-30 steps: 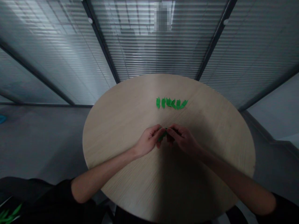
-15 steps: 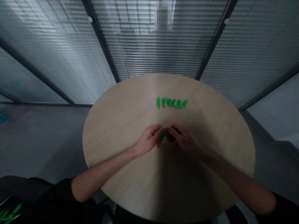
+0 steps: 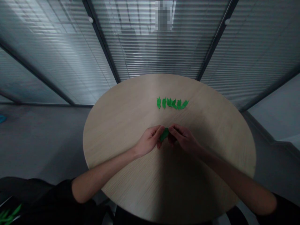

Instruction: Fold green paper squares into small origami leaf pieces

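Note:
Between my two hands, over the middle of the table, is a small green leaf (image 3: pixel 164 134). My left hand (image 3: pixel 151 139) pinches its left edge, thumb on top. My right hand (image 3: pixel 182 136) has its thumb and fingers closed at the leaf's upper right end. Part of the leaf is hidden by the fingers. Beyond my hands, several similar green leaves (image 3: pixel 173 103) lie side by side in a short row; some on the right side of the row touch or overlap.
The round wooden table (image 3: pixel 112 118) stands close to a glass partition with blinds (image 3: pixel 159 56). More green leafy pieces (image 3: pixel 10 215) show at the lower left corner, beside a dark sleeve. A small blue object (image 3: pixel 2 118) lies on the floor at the far left.
My left thumb has drawn back a little to the upper left, so more of the leaf's flat face shows. The row of leaves and my right hand look the same.

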`<action>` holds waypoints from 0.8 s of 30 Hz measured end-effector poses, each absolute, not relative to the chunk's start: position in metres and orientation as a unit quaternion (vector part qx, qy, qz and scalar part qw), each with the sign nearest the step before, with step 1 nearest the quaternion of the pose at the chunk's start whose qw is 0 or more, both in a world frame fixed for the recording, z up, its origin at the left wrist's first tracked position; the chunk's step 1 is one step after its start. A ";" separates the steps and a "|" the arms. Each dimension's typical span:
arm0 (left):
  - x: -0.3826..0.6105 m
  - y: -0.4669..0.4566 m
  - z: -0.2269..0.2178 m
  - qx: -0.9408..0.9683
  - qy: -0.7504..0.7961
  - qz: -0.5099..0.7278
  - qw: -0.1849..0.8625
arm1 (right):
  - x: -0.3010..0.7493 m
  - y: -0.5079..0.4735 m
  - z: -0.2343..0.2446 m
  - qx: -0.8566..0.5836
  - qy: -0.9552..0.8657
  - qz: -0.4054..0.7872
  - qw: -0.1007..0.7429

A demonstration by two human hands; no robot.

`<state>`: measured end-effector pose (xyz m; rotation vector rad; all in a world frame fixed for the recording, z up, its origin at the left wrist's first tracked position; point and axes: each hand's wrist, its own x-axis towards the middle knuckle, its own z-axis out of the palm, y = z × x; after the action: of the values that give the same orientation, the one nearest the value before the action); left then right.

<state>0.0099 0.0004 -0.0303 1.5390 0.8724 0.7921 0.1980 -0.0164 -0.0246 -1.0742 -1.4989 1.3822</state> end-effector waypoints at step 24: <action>0.010 0.003 -0.033 0.563 0.363 0.332 0.664 | 0.203 -0.017 -0.021 -0.397 -0.582 0.586 0.401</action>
<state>0.0101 0.0029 -0.0331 1.2723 0.8189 0.7496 0.2031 -0.0171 -0.0212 -1.0038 -1.4706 1.4807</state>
